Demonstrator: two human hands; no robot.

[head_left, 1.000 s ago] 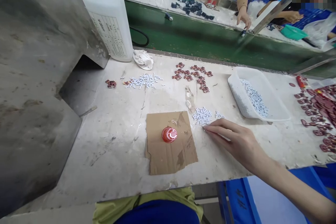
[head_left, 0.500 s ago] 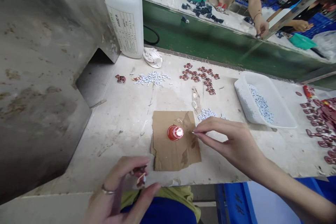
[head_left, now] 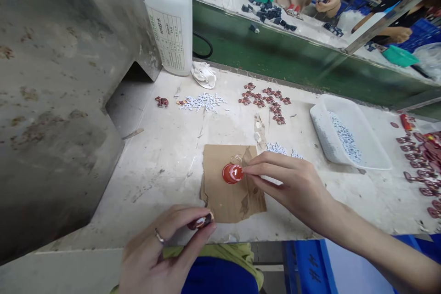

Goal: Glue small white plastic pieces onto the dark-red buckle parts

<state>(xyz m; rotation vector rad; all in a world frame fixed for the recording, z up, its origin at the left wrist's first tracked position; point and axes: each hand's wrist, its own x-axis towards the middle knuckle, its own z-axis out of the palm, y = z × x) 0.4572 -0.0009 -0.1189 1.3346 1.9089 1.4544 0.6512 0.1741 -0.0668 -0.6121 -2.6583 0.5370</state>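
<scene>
My left hand (head_left: 161,248) is low at the table's near edge, thumb and fingers pinched on a small dark red piece (head_left: 201,223). My right hand (head_left: 292,183) reaches over a torn cardboard sheet (head_left: 220,197), its fingertips pinched together right at a red cap (head_left: 232,173) with a shiny puddle in it. What the right fingers grip is too small to make out. A small heap of white bits (head_left: 275,148) lies just behind the right hand.
A big white bottle (head_left: 170,20) with a blue cap stands at the back. More white bits (head_left: 203,101) and dark red pieces (head_left: 265,98) lie mid-table, a white tray (head_left: 347,135) at right, red pieces (head_left: 422,161) far right. People work across the green belt (head_left: 275,55).
My right hand moved left from the white heap to the red cap. My left hand came into view from below, holding a dark red piece, and closed tighter on it.
</scene>
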